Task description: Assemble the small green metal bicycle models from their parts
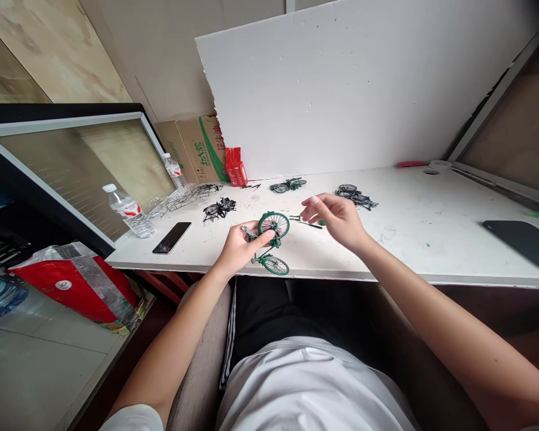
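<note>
My left hand (239,250) grips a small green model bicycle (275,242) above the table's front edge. The thumb presses near one spoked wheel, and the other wheel hangs below, nearer to me. To the right, my right hand (336,220) is raised with its thumb and fingertips drawn together. Whether something tiny sits between those fingertips I cannot make out. Beneath and beside it, a thin green part (298,218) and a dark strip (315,226) lie on the white table (413,239).
Further back lie a second green model bicycle (288,185), a black one (356,196) and a cluster of black parts (220,208). At left are a phone (172,237), a water bottle (129,211) and clear part frames (179,199). A red box (236,167) stands behind.
</note>
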Demonstrator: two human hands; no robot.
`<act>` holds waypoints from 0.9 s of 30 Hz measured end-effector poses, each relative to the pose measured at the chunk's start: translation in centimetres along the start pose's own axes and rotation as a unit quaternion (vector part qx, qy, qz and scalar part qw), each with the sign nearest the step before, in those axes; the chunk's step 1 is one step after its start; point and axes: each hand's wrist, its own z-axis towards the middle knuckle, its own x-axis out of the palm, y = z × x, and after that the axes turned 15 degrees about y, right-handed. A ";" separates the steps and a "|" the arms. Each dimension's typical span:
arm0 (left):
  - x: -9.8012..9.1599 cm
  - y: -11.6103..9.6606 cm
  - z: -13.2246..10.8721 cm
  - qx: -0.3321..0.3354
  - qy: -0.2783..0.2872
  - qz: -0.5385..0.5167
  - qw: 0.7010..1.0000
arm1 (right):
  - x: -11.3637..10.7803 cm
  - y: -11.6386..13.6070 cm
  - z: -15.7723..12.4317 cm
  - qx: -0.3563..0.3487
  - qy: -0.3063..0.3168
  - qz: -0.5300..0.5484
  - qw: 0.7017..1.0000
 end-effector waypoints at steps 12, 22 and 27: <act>-3.1 6.2 1.8 -0.133 -0.171 -0.314 0.924 | -4.6 -9.7 0.1 0.115 0.080 -0.422 0.896; -3.7 7.8 1.8 -0.101 -0.165 -0.364 0.911 | -4.1 -12.0 0.1 0.070 0.095 -0.427 0.896; -3.4 7.6 1.8 -0.096 -0.163 -0.358 0.914 | -3.9 -11.6 0.1 0.068 0.097 -0.412 0.903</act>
